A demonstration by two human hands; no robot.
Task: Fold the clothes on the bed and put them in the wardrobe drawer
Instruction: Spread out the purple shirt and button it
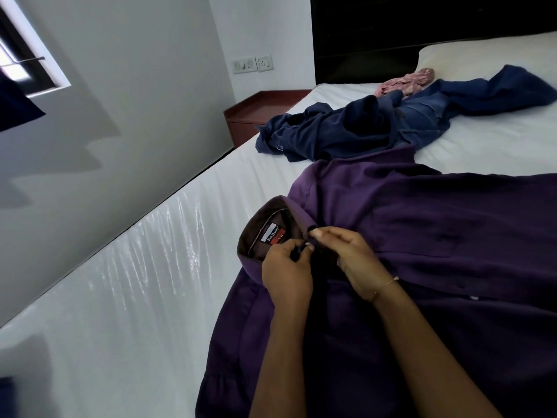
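Observation:
A purple collared shirt (437, 224) lies spread front-up on the white bed (150, 282), its collar and label toward the left. My left hand (286, 270) pinches the shirt's front edge just below the collar. My right hand (355, 260) pinches the opposite edge at the same spot, fingertips meeting at the top button. Farther up the bed lie a crumpled navy garment (325, 131), blue jeans (428, 116) and a small pink cloth (407, 82).
A white pillow (482, 55) rests against the dark headboard (376, 25). A brown bedside table (256, 113) stands left of the bed by the white wall. The mattress side carries shiny plastic wrap. A window is at the upper left.

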